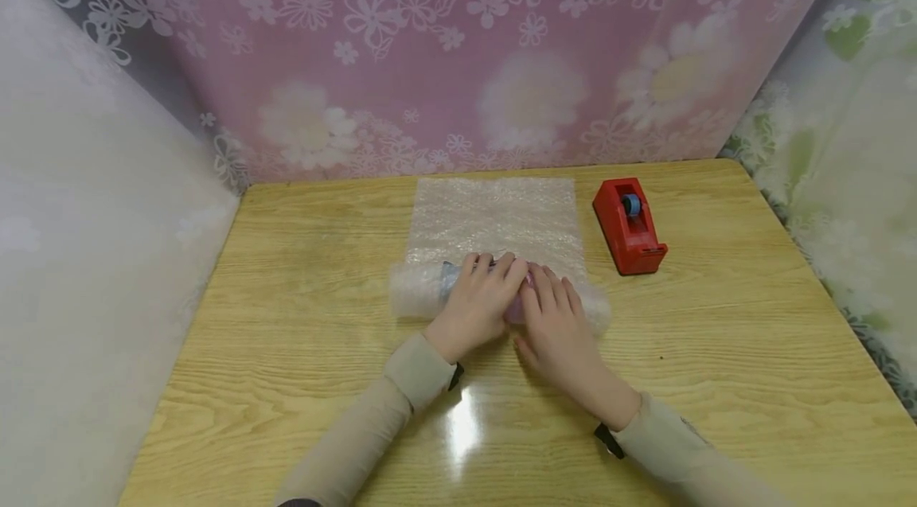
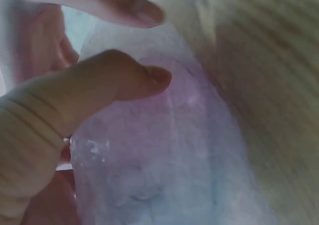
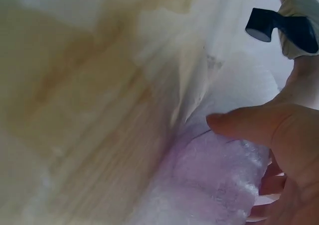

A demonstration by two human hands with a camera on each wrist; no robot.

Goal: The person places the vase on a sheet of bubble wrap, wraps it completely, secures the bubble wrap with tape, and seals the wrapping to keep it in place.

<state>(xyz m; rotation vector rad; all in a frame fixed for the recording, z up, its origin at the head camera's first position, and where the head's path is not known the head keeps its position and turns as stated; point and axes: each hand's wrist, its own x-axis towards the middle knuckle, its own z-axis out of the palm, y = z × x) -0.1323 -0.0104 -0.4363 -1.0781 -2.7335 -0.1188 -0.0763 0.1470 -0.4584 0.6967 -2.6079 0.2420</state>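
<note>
A bundle rolled in bubble wrap (image 1: 415,292) lies crosswise on the table, with something pink and blue inside (image 2: 164,150) showing through the layers. What that inner thing is, the wrap hides. My left hand (image 1: 476,304) grips the roll's middle, fingers over the top and thumb on the near side. Close beside it, my right hand (image 1: 562,332) holds the roll a little farther right; in the right wrist view its thumb (image 3: 244,125) presses on the wrap by the pink part. Beyond the roll, the flat bubble wrap sheet (image 1: 494,212) stretches toward the table's back edge.
A red tape dispenser (image 1: 626,240) with a blue-cored roll stands right of the sheet. The wooden table (image 1: 308,332) ends at the back against a pink flowered curtain (image 1: 430,77). Pale cloth hangs along both sides.
</note>
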